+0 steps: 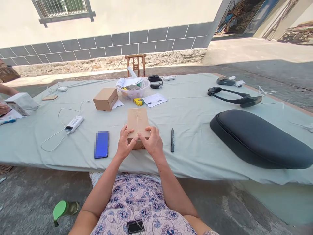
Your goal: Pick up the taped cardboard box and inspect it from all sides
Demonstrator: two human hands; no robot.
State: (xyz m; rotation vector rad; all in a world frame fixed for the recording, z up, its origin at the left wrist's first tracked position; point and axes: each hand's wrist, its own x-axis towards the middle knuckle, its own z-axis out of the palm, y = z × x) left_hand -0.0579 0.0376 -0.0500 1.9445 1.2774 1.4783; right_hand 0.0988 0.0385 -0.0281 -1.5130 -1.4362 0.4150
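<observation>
A small brown cardboard box (137, 119) lies at the near middle of the table, a seam running along its top. My left hand (125, 142) grips its left near corner, with the thumb at the front edge. On the other side my right hand (153, 140) wraps the right near corner, its thumb almost meeting the left one at the seam. To the right of the box lies a black marker (172, 140). Left of my hands is a phone (101, 144) with a blurred blue screen.
A second cardboard box (105, 99), a basket (133, 94) of papers and odds, and a yellow tape measure (139, 101) stand farther back. A white power bank (74, 124) with a cable lies left. A big black padded seat (259, 138) fills the right. Another person's hand (3, 107) touches a white box.
</observation>
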